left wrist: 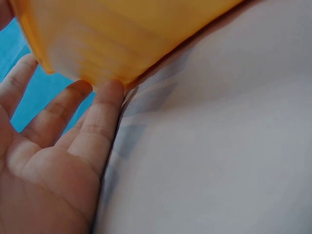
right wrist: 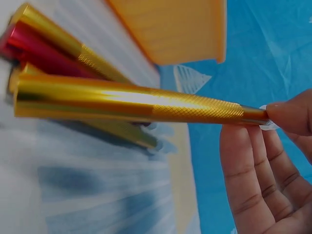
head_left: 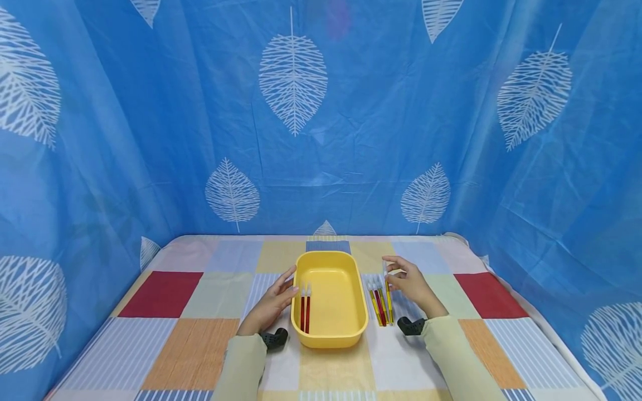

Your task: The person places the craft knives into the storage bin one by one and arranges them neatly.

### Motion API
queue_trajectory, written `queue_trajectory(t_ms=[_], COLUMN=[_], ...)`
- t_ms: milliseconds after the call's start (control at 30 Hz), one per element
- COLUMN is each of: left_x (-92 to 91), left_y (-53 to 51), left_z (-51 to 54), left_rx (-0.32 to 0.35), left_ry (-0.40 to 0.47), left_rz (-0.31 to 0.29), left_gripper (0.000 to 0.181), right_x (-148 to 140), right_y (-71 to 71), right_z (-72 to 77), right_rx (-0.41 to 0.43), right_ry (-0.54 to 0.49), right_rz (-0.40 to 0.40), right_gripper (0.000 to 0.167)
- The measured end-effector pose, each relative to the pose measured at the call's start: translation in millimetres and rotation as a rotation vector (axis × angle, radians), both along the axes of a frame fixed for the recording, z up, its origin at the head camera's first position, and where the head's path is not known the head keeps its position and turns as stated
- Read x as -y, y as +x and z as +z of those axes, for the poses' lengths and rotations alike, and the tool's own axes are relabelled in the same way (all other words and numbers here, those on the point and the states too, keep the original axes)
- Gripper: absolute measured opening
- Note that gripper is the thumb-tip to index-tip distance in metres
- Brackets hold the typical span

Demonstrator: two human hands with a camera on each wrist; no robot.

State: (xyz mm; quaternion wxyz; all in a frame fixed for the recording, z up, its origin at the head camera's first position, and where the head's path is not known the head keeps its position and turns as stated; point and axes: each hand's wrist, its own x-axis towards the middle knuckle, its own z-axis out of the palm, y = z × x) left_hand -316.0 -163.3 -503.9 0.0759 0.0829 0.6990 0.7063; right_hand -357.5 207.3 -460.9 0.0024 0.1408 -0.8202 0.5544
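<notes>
A yellow plastic tray [head_left: 328, 341] stands on the table, with two red craft knives [head_left: 305, 312] side by side along its left inner wall. My left hand [head_left: 271, 303] rests against the tray's left side. Its fingers are fairly straight at the outer wall, as the left wrist view shows, and the thumb lies at the rim. Right of the tray, my right hand [head_left: 408, 283] pinches a gold craft knife [right wrist: 126, 100] by its clear-capped tip, between thumb and fingers. Beside it lies a small group of gold and red craft knives [head_left: 377, 306], caps pointing away.
A patchwork cloth [head_left: 170, 353] covers the table. Blue curtains with white leaf prints [head_left: 293, 83] hang behind it and on both sides. A black wrist strap piece [head_left: 411, 326] sits at my right wrist, close to the knives.
</notes>
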Motion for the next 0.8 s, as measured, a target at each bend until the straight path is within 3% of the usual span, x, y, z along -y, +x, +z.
queue_trajectory(t_ms=[800], left_x=[1.1], left_y=[0.5], left_z=[-1.4], left_rx=[0.0], left_ry=[-0.001], left_rz=[0.002], left_gripper=[0.072], right_x=[19], right_y=[28.7], right_z=[36.8], right_rx=[-0.105], right_ry=[-0.036], right_rz=[0.121], right_gripper=[0.053])
